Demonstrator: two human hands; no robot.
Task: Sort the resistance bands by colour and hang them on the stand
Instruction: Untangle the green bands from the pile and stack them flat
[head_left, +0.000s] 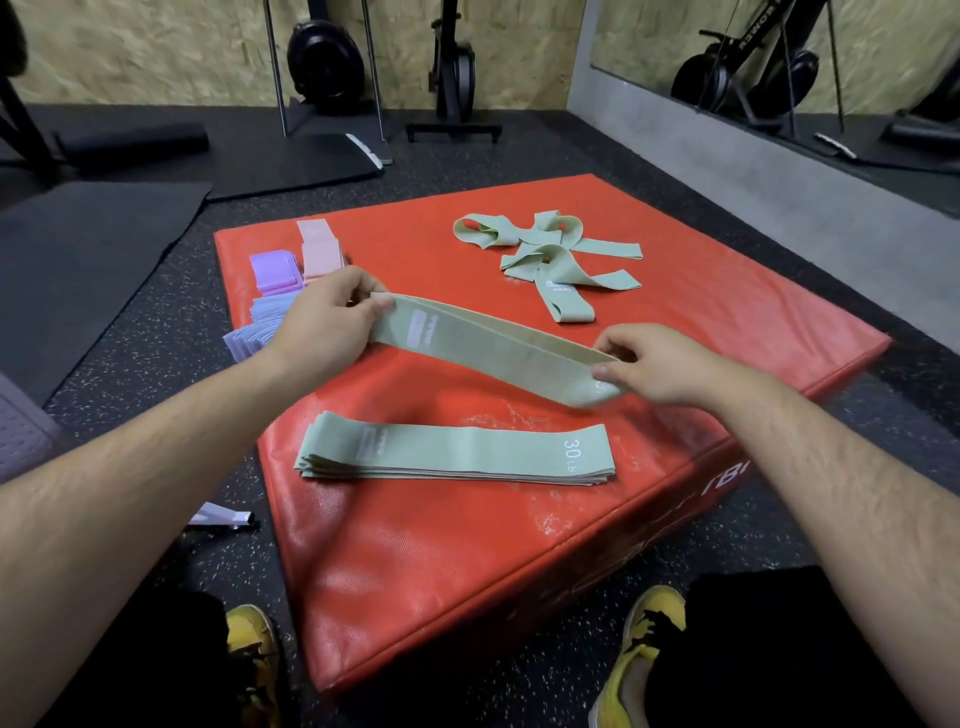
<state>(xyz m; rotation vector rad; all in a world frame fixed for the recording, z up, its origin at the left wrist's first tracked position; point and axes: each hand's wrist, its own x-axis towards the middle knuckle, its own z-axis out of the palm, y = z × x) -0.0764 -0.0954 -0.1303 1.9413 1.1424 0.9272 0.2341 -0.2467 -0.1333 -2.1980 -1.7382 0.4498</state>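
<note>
A pale green resistance band (493, 349) is stretched flat between my hands above the red mat (447, 561). My left hand (324, 325) pinches its left end and my right hand (662, 364) pinches its right end. Below it on the mat lies a neat stack of several flat green bands (457, 452), the top one marked 30 LB. A loose tangle of green bands (545, 260) lies at the far side of the mat. Pink bands (321, 247), purple bands (275, 270) and blue-lilac bands (260, 322) are stacked at the mat's far left edge.
The red mat sits on dark speckled gym flooring (156, 353). Black floor mats (78, 249) lie to the left. Exercise machines (452, 73) stand against the back wall, and a mirror (779, 67) is at the right. My yellow shoes (639, 654) are near the mat's front.
</note>
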